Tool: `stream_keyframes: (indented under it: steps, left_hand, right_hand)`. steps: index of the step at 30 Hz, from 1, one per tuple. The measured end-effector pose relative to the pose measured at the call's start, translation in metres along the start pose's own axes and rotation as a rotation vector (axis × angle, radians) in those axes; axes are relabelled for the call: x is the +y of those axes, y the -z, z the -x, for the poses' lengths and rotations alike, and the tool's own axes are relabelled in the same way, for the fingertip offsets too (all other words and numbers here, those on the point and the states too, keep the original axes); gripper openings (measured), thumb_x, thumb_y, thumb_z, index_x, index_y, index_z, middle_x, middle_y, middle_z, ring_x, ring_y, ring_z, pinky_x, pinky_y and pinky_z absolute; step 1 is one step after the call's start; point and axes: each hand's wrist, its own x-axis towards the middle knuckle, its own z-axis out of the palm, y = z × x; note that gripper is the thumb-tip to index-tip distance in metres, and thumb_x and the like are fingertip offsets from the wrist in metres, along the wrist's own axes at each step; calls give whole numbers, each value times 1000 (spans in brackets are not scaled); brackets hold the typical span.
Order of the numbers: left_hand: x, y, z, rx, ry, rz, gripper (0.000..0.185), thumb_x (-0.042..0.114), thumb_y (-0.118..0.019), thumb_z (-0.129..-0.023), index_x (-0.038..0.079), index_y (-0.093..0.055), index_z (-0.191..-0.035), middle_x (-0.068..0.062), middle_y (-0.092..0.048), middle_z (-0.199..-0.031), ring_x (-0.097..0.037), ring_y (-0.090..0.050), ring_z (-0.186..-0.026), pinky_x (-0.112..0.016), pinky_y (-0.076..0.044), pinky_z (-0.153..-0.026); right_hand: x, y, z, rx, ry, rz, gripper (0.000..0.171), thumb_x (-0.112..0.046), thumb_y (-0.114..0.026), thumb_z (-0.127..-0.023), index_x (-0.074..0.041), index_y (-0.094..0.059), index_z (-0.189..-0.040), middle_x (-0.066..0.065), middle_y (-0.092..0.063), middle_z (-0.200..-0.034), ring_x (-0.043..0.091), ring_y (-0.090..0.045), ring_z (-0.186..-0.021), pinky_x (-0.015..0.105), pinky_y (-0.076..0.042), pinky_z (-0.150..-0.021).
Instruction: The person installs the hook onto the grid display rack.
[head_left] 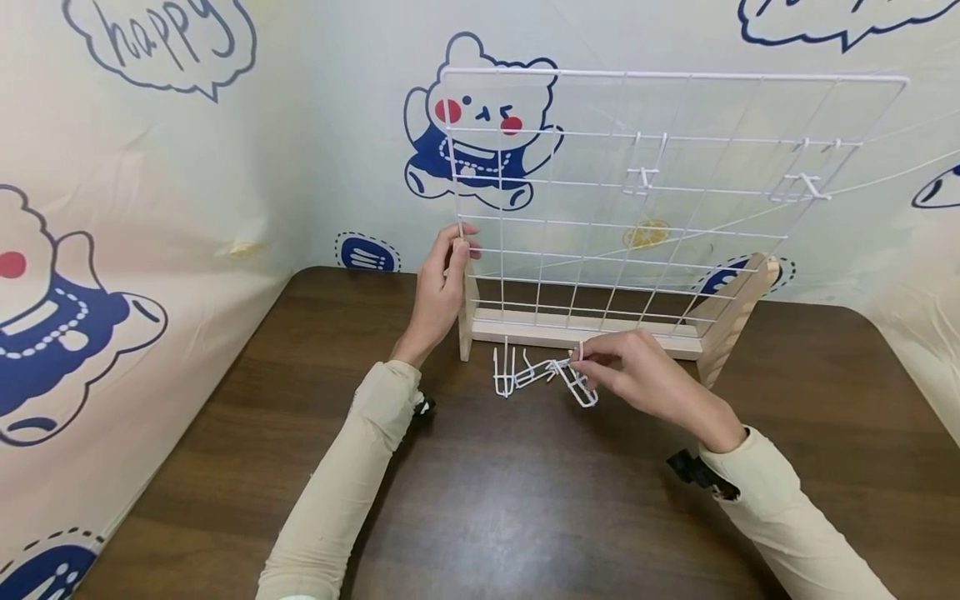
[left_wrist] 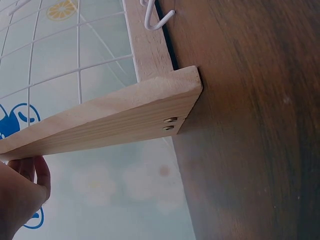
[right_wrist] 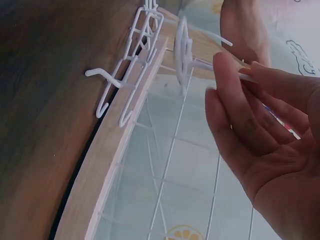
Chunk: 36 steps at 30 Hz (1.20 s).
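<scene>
A white wire grid panel [head_left: 592,222] stands upright in a wooden base with a post at each side. My left hand [head_left: 442,279] grips the top of the left wooden post [left_wrist: 105,120], beside the grid's edge. Between thumb and fingers, my right hand [head_left: 648,375] pinches a white wire hook [right_wrist: 182,60] by its prong, low in front of the base. Left of it, more white wire hooks [head_left: 507,379] lie close together on the table; in the right wrist view, one loose hook [right_wrist: 117,82] shows its bent prong.
Two wire hooks hang on the grid's upper right: one near the middle [head_left: 642,177], another farther right [head_left: 810,185]. The brown wooden table [head_left: 480,500] meets a printed cloth backdrop [head_left: 360,150] behind and to the left.
</scene>
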Motion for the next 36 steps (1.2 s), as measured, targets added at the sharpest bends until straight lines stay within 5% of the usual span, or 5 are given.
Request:
stream_keyframes:
  steps: [8, 13, 19, 28, 36]
  left_hand:
    - [2, 2, 0, 4, 18, -22, 26, 5, -39, -107, -6, -52, -126, -28, -62, -109, -31, -63, -103, -48, -48, -96]
    - [3, 3, -2, 8, 6, -22, 26, 5, -40, -106, -8, -52, -126, -29, -62, -109, -31, -63, -103, -50, -48, -95]
    - [5, 3, -2, 18, 4, -26, 25, 4, -40, -106, -7, -52, -125, -24, -63, -106, -30, -63, -101, -40, -47, -95]
    - [3, 1, -1, 14, 1, -20, 25, 3, -39, -106, -8, -51, -125, -24, -62, -108, -31, -63, -101, -47, -47, -96]
    - [1, 0, 0, 6, 10, -24, 26, 4, -38, -107, -8, -51, -126, -26, -61, -109, -31, -63, -102, -42, -47, -96]
  right_hand:
    - [-2, -3, -2, 36, -24, -81, 20, -21, -65, -98, -21, -68, -78, -16, -64, -60, 1, -61, -54, 24, -38, -47]
    - [-6, -3, -2, 72, -59, -263, 12, -19, -63, -99, -18, -72, -91, -8, -67, -61, 10, -66, -53, 26, -49, -50]
    - [-11, -4, -3, 72, -101, -475, 14, -14, -58, -102, -8, -70, -103, 12, -73, -90, 24, -69, -54, 38, -57, -55]
    - [-13, -10, -2, 77, -101, -578, 22, -13, -55, -103, -5, -71, -115, 21, -72, -97, 28, -74, -78, 38, -59, -71]
    - [-19, -15, -2, 69, -109, -524, 25, -15, -57, -102, -6, -71, -121, 7, -77, -93, 23, -74, -84, 26, -30, -49]
